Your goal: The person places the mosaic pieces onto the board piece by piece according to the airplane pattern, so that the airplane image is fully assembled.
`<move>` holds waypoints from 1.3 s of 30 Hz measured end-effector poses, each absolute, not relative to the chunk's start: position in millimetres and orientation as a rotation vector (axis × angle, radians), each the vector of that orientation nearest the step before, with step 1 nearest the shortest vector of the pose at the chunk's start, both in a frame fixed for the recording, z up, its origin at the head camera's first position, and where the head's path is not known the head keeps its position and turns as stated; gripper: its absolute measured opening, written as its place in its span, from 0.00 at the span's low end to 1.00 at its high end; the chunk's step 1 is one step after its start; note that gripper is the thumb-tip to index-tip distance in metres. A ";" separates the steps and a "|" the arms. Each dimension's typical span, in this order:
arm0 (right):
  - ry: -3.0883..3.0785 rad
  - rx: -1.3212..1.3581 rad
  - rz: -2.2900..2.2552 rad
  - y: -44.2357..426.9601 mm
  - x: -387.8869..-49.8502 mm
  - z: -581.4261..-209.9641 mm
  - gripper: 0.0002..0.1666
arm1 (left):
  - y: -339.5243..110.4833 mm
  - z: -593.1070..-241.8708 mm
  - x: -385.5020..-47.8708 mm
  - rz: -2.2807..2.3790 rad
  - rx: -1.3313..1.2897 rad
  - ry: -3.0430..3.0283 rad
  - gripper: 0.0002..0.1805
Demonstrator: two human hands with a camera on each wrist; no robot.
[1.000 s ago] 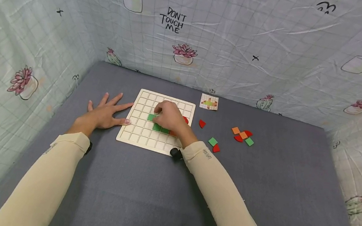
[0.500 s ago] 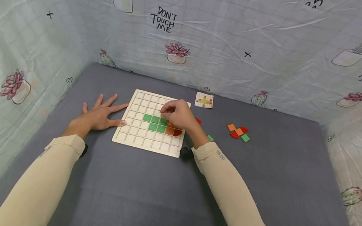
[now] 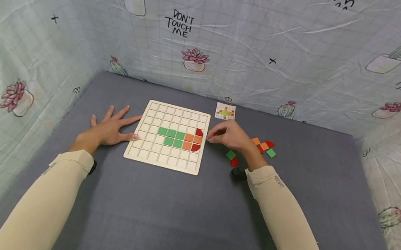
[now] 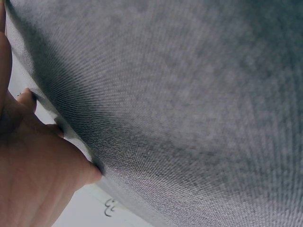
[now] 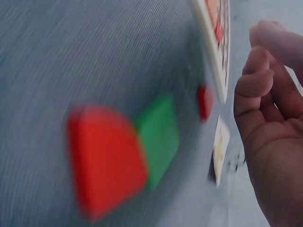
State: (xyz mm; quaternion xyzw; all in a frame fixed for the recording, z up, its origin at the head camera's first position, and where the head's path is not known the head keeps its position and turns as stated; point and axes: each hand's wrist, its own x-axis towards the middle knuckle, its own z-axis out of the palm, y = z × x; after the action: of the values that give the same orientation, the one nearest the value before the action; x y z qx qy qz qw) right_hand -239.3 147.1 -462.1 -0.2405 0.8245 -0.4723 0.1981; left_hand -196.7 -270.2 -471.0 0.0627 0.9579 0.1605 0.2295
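A pale wooden grid board [image 3: 147, 145] lies on the grey table. Green square tiles [image 3: 171, 133] fill two rows of its middle, followed on the right by orange tiles [image 3: 186, 145] and red quarter-round pieces [image 3: 195, 147]. My left hand [image 3: 106, 129] lies spread on the table, its index finger and thumb touching the board's left edge. Just right of the board hovers my right hand [image 3: 231, 136], fingers loosely bent; in the right wrist view nothing shows between them. A red piece [image 5: 205, 102] lies on the table near that hand, hidden from the head view.
A small pattern card [image 3: 225, 111] lies behind my right hand. Nearer me sit a green tile [image 3: 231, 155] and a red quarter-round [image 3: 234, 162]. Further right is a cluster with orange tiles [image 3: 264, 146], red pieces and a green tile [image 3: 271, 153]. Printed cloth walls [image 3: 229, 70] enclose the table.
My right hand has withdrawn rightward from over the green tiles, off the board, uncovering the orange and red pieces there. My left hand keeps its place at the board's edge.
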 end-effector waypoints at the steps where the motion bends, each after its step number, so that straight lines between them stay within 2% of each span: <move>1: 2.311 -0.667 -1.315 153.0 -239.2 -462.2 0.05 | -270.6 -471.4 -196.9 0.440 0.172 2.636 0.47; 18: 2.189 -0.634 -1.232 223.3 -241.5 -476.4 0.11 | -272.7 -471.4 -197.1 0.441 0.180 2.639 0.47; 28: 2.218 -0.737 -1.029 225.8 -241.3 -476.2 0.21 | -271.0 -469.6 -196.9 0.449 0.188 2.634 0.47; 39: 2.267 -0.770 -0.919 223.0 -241.8 -477.9 0.16 | -270.9 -473.6 -198.5 0.431 0.181 2.635 0.47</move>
State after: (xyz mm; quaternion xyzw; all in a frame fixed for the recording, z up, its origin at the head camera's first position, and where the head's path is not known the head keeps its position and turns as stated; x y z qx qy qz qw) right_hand -241.8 223.0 -477.9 -0.2879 0.8475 -0.3433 0.2845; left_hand -198.5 -270.9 -473.6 0.0657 0.9581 0.1568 0.2307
